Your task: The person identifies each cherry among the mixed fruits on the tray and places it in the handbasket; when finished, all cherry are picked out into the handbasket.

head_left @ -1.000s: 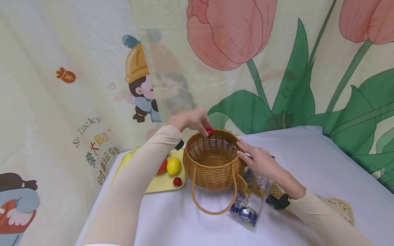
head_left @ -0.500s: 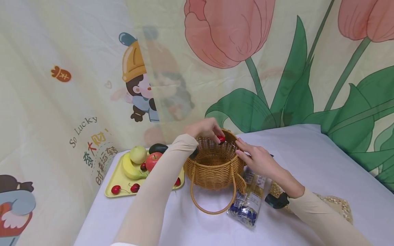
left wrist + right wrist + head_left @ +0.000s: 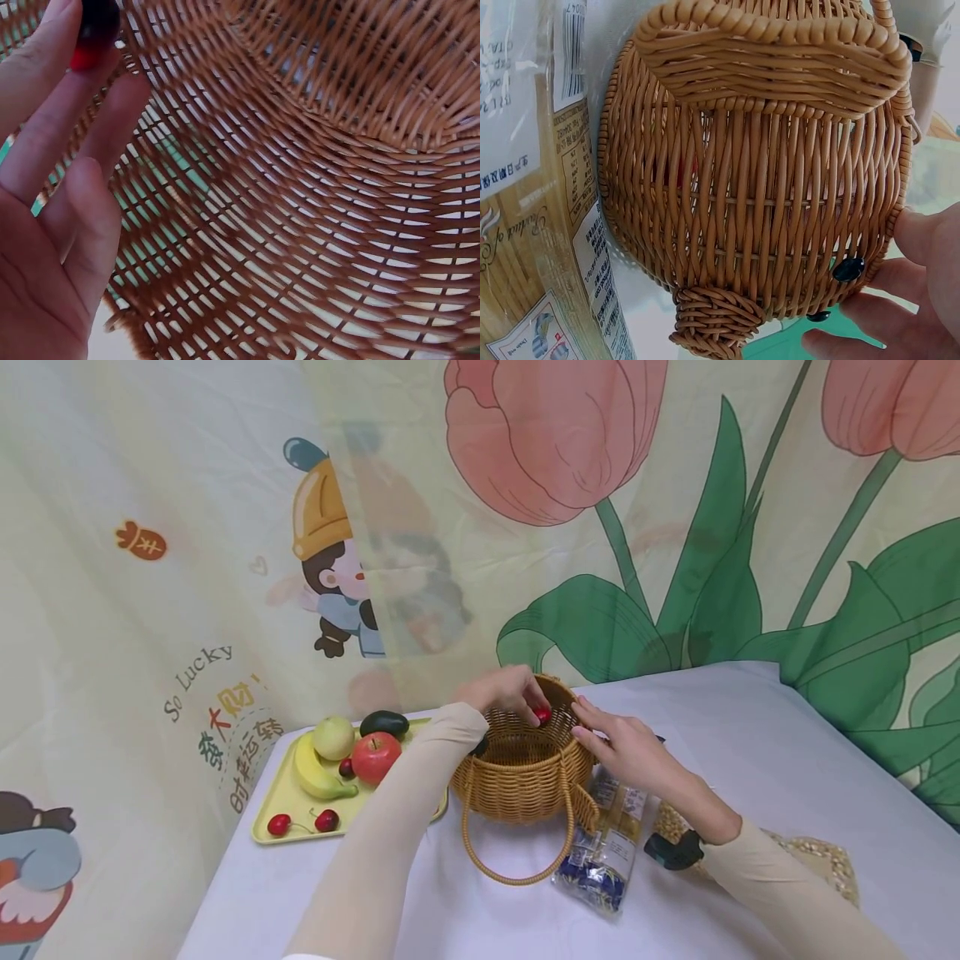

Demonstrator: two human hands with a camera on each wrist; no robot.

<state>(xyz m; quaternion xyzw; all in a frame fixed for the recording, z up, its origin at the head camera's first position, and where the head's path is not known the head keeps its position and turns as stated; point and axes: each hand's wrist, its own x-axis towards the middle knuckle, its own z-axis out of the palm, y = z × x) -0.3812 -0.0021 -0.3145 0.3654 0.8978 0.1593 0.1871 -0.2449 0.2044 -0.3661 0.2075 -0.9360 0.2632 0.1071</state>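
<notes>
My left hand [image 3: 508,690] reaches over the rim into a brown wicker basket [image 3: 517,795] and pinches a red cherry [image 3: 542,717] between thumb and fingers. In the left wrist view the cherry [image 3: 99,34] looks dark on top, against the woven inner wall. My right hand [image 3: 632,745] rests its fingertips on the basket's right rim, the fingers fairly straight. The right wrist view has the thumb and fingers [image 3: 922,232] touching the basket's edge, beside a black bead on its woven side. The basket's looped handle [image 3: 517,881] hangs down toward the front.
Left of the basket, a yellow tray [image 3: 279,789] bears a banana [image 3: 315,774], an apple [image 3: 375,757], a pale round fruit [image 3: 333,738], a dark green oval fruit [image 3: 384,723] and several cherries [image 3: 326,820]. A clear noodle packet [image 3: 600,860] and a beige woven mat [image 3: 825,864] lie right.
My left hand has moved right and down into the basket with the cherry, its arm uncovering much of the tray. My right hand has stayed at the rim.
</notes>
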